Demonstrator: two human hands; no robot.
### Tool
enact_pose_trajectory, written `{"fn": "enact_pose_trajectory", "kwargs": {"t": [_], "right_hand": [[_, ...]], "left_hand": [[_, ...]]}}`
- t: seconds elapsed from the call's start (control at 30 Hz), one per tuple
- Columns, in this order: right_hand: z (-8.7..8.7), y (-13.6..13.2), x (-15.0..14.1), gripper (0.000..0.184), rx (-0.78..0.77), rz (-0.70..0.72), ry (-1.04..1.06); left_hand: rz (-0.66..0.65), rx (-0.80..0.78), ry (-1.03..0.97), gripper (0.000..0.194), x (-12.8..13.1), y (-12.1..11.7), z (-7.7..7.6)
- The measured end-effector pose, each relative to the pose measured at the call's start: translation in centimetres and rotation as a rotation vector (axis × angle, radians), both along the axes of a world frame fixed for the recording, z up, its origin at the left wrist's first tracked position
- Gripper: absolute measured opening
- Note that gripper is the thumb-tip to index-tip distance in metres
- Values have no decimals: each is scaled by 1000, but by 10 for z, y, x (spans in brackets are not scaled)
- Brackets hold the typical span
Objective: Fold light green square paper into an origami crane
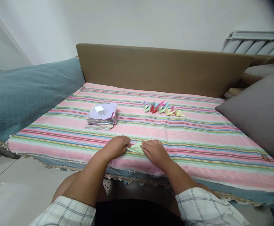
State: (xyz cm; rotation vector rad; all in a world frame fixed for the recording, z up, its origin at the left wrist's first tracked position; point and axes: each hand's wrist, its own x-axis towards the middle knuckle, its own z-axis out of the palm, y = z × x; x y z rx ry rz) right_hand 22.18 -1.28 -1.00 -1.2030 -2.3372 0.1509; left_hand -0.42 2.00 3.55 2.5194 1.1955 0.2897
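Note:
A pale green folded paper (136, 147) lies on the striped cloth near the front edge, between my two hands. The fingers of my left hand (118, 146) are closed on its narrow left tip. At the paper's right end, my right hand (156, 152) is closed on it with fingers bent over the top, which hides that end. Farther back, to the right, stands a cluster of small folded paper cranes (161, 109) in red, pink, yellow, blue and green.
Back left on the striped cloth (198, 135) is a stack of coloured paper sheets (101, 123) with a white plug adapter (100, 110) on top. A blue armrest (33, 91) bounds the left, a grey cushion (261, 116) the right. Behind rises a brown backrest (151, 69).

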Motion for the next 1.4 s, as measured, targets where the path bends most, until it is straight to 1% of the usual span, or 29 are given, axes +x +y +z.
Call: {"fn": "enact_pose_trajectory", "kwargs": {"t": [0.07,0.13,0.2,0.33,0.4,0.57,0.73,0.87,1.0,1.17,1.4], "right_hand": [[0,0,0,19,3,4,1],[1,0,0,19,3,2,2],[2,0,0,19,-6,1,8],[3,0,1,19,-47,-1,63],[3,0,2,17,-77,-1,105],[7,-1,2,11,-141,-6,131],[6,0,2,11,-166,-8,109],[5,1,3,11,-173,-11,114],[5,1,2,11,-171,-18,120],[7,-1,-1,9,-188,-60,142],[4,0,-5,8,-165,-100,151]], "left_hand": [[-4,-5,-77,31,3,-5,3],[-8,-26,-109,30,7,-9,3],[1,-46,-80,30,12,-10,-1],[47,-31,-56,21,20,-8,-11],[69,-36,-61,16,21,-6,-13],[70,-77,-35,10,20,-3,-11],[70,-103,-47,8,17,-2,-9],[33,-82,-66,20,18,-3,-9],[72,-36,-63,28,23,-5,-8],[104,-5,-45,29,27,-7,-9],[128,51,-75,27,25,-8,-17]]}}
